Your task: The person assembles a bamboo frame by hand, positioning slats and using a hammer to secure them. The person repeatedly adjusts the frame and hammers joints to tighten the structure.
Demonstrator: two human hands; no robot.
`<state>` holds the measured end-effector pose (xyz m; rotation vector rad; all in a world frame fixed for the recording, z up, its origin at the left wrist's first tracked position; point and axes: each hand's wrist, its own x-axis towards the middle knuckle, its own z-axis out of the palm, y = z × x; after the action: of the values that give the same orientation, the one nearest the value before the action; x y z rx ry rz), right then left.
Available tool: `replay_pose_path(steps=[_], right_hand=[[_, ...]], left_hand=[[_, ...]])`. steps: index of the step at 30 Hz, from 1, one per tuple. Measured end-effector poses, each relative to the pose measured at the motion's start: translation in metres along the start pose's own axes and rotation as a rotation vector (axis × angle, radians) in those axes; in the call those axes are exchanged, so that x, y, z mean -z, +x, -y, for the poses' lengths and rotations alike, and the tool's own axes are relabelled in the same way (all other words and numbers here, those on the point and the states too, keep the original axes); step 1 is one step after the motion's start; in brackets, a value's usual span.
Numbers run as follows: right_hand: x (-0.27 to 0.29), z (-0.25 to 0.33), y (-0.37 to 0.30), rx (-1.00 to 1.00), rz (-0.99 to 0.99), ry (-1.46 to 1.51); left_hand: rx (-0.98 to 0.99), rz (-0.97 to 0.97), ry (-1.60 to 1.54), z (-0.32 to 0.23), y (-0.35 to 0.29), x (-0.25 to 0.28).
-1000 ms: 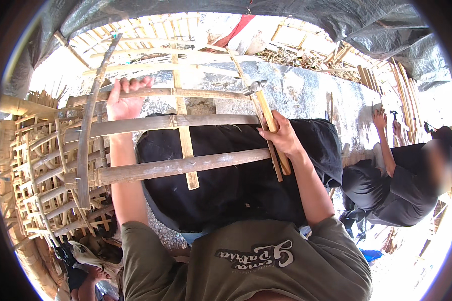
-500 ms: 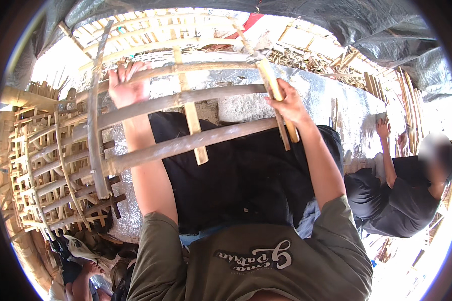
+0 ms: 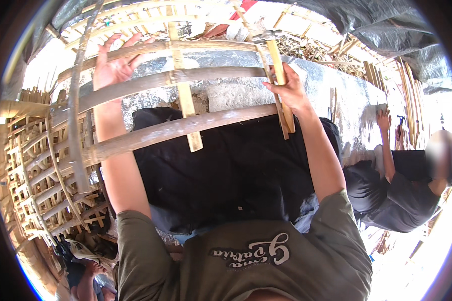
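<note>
A lattice panel of wooden slats (image 3: 216,73) is held up above my lap, with long strips crossed by shorter ones. My right hand (image 3: 292,93) is closed around a hammer (image 3: 275,56) with a pale wooden handle and metal head, right beside the panel's end crosspiece, which it appears to grip as well. Behind the panel's left part, my left hand (image 3: 114,70) is open with fingers spread, near the top strip; whether the palm touches it I cannot tell. The left crosspiece (image 3: 75,105) is blurred.
Stacked lattice panels (image 3: 40,175) stand at the left. A grey block (image 3: 236,95) lies past my knees. Another person (image 3: 394,195) sits at the right, near upright sticks (image 3: 409,108). Part of someone else (image 3: 88,276) shows at lower left. Dark sheeting (image 3: 376,30) hangs overhead.
The panel has shifted left and upward in view. My left hand has moved left with it, its fingers spread wider. The hammer stands more upright, its head plainer to see.
</note>
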<state>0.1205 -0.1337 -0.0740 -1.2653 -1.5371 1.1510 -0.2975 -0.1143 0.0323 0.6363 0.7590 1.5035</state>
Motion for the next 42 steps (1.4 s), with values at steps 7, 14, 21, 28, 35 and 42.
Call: replay_pose_path(steps=[7,14,21,28,35,42], right_hand=[[-0.021,0.012,0.001,-0.064,0.093,-0.077],[-0.023,0.072,-0.001,-0.233,0.136,0.134],[-0.034,0.092,0.004,-0.471,0.158,0.796],[-0.009,0.077,-0.01,-0.472,0.224,0.549],[0.024,0.013,-0.065,-0.411,0.278,-0.356],[-0.033,0.019,-0.16,-0.031,0.09,-0.677]], left_hand=[[-0.051,0.187,-0.015,-0.027,0.002,0.053],[-0.124,-0.055,0.157,-0.041,-0.026,0.028],[-0.024,0.012,-0.008,-0.11,-0.022,0.083],[0.004,-0.012,-0.088,-0.142,-0.023,0.137],[0.003,-0.023,-0.339,-0.114,-0.006,0.192],[-0.128,-0.055,-0.158,-0.039,0.002,0.143]])
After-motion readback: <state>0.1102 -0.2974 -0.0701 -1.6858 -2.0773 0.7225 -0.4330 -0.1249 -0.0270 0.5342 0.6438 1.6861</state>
